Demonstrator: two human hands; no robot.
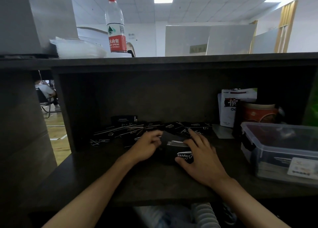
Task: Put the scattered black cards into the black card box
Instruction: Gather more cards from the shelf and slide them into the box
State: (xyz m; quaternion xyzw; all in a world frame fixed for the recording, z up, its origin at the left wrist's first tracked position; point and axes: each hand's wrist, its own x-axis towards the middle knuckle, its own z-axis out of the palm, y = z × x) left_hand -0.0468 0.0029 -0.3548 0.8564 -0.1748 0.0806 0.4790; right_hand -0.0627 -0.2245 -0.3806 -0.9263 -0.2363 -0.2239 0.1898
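Note:
Scattered black cards (130, 130) with white print lie in a loose heap at the back of the dark desk (110, 179). In front of the heap lies the black card box (172, 153), with a stack of white card edges showing at its far end. My right hand (201, 152) grips the box, thumb on its near face and fingers over its right side. To the left of the box, my left hand (146, 147) has its fingers curled and pinches a black card at the edge of the heap. A second black box part (123, 119) stands behind the cards.
A clear lidded plastic container (282, 147) sits at the right, with a red tin (258, 113) and a white pouch (230, 105) behind it. A shelf board (172, 62) overhangs the desk and carries a water bottle (115, 25). A side panel (67, 114) closes the left.

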